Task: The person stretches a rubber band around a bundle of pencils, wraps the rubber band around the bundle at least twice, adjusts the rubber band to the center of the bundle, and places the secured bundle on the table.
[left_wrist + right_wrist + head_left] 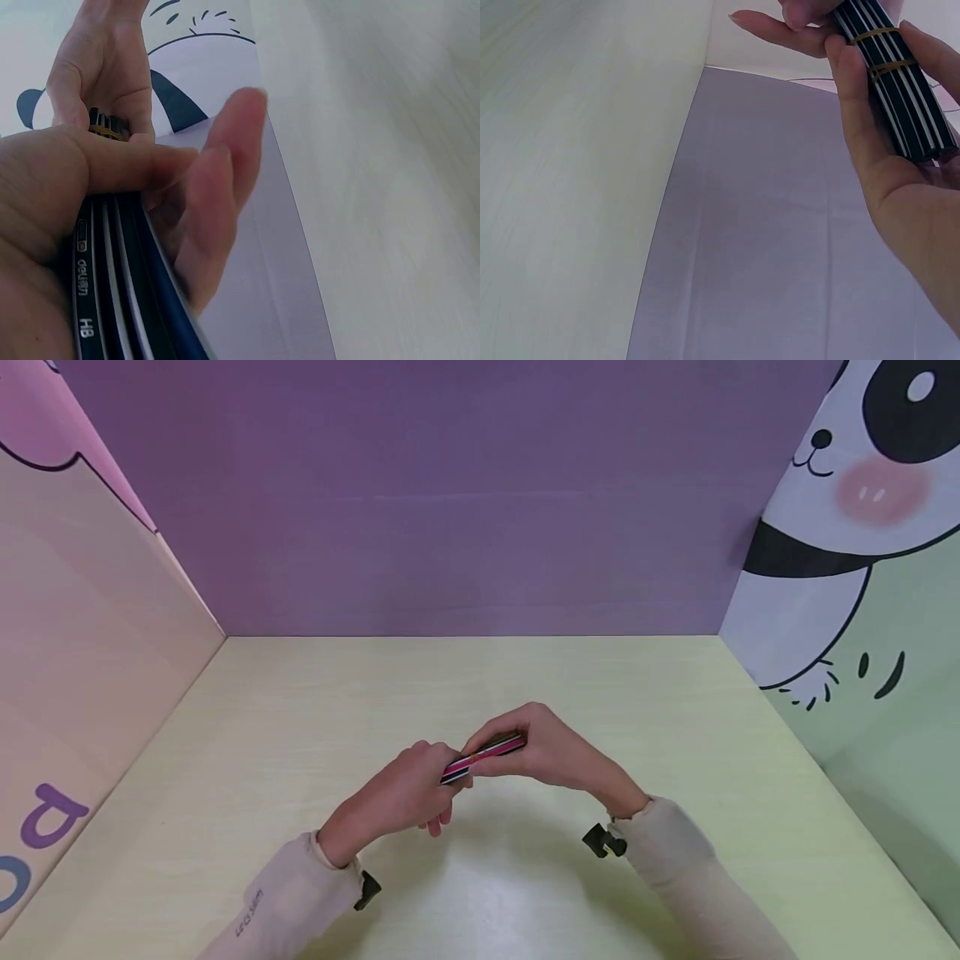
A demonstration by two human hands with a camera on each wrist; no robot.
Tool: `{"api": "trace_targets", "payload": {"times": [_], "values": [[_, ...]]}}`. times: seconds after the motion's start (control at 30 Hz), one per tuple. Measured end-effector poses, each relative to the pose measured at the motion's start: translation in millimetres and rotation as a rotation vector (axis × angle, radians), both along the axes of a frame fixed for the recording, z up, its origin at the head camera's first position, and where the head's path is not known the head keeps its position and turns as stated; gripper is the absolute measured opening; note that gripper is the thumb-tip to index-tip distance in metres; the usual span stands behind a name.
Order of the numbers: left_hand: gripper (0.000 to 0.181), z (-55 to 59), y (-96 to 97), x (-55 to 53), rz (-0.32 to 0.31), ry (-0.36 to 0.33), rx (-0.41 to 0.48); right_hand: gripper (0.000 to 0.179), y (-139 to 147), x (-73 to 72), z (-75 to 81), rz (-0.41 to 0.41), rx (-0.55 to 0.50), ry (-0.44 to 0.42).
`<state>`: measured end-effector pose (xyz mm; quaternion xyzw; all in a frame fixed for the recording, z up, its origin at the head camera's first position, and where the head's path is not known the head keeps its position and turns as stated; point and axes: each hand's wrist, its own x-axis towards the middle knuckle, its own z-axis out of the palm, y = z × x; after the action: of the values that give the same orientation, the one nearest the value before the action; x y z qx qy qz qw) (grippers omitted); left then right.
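Note:
A bundle of dark, striped HB pencils (456, 769) is held in the air above the table, between both hands. My left hand (411, 787) grips one end, its thumb (127, 161) laid across the pencils while a couple of fingers stick out past them. At the other end, my right hand (553, 748) holds the bundle between thumb and fingers. Yellowish rubber bands (892, 66) wrap the pencils close to the right fingertips, as the right wrist view shows. Pink stripes show on the side facing the head camera.
Beneath the hands lies a pale wood-grain table (315, 693). A purple panel (450, 527) rises at its back edge. Printed panels stand at both sides, the right one with a panda drawing (817, 535). Dark clips (603, 841) sit at the sleeve cuffs.

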<state>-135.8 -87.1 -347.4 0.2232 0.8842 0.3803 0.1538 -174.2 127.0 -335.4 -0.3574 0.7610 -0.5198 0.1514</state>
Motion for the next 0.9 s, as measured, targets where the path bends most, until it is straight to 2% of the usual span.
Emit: {"api": "trace_targets", "payload": {"times": [0.3,0.47,0.63,0.8,0.9], "values": [[0.014,3.3,-3.7,-2.4,-0.001,0.012,0.034,0.015,4.8,0.4,6.8,-0.05,-0.001,0.038],[0.011,7.3,-11.1,-4.3,0.016,0.016,0.013,0.013,14.4,-2.6,13.9,-0.128,0.005,0.047],[0.014,10.3,-14.4,-5.8,0.058,-0.024,0.005,0.015,25.0,-5.9,20.1,-0.156,0.031,0.025],[0.022,13.0,-15.1,-5.8,0.08,0.012,-0.01,0.016,35.3,-7.6,26.4,-0.183,-0.001,-0.013],[0.024,14.0,-15.6,-4.8,0.086,0.019,-0.013,0.015,37.1,-8.3,28.2,-0.168,-0.017,-0.027]]}}
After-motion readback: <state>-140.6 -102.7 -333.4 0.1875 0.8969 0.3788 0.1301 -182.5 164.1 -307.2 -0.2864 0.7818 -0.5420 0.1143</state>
